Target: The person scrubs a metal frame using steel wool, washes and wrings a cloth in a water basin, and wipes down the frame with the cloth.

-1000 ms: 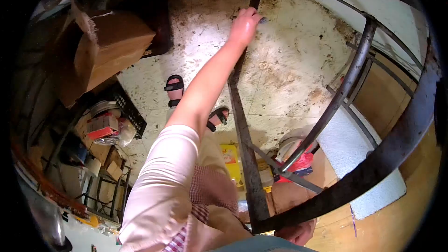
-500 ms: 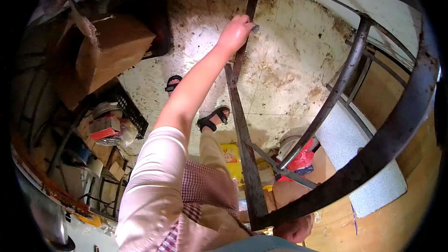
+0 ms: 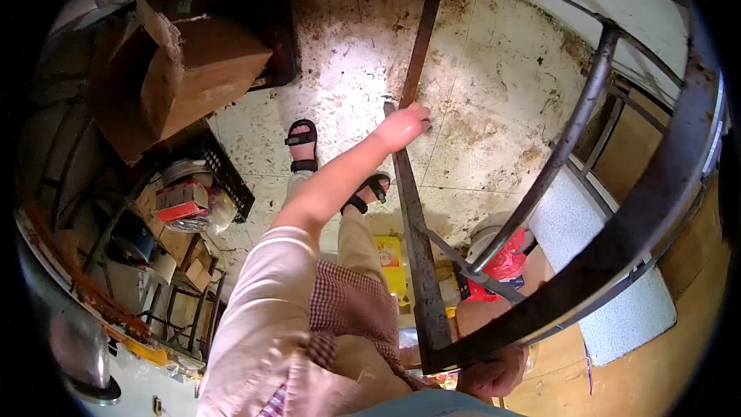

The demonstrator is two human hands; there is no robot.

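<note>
A dark, stained metal frame (image 3: 417,262) of bars stands before me, bent-looking through the wide lens. My left hand (image 3: 405,127) reaches across to its left bar, fingers closed around a small grey scourer (image 3: 427,125) that looks like steel wool and is mostly covered. The hand presses at the place where two bars meet. Down at the near corner of the frame, my right hand (image 3: 494,374) is curled against the lower bar and appears to grip it; some fingers are hidden under the metal.
An open cardboard box (image 3: 204,69) lies at the upper left. Below it are a black crate (image 3: 224,174) and a cluttered shelf. A yellow container (image 3: 391,262), a red bag (image 3: 507,259) and a speckled white board (image 3: 625,309) sit to the right. The floor (image 3: 494,93) is dirty.
My left hand has slid down the bar toward me with the scourer. The view has shifted a little, and my right hand stays at the near corner.
</note>
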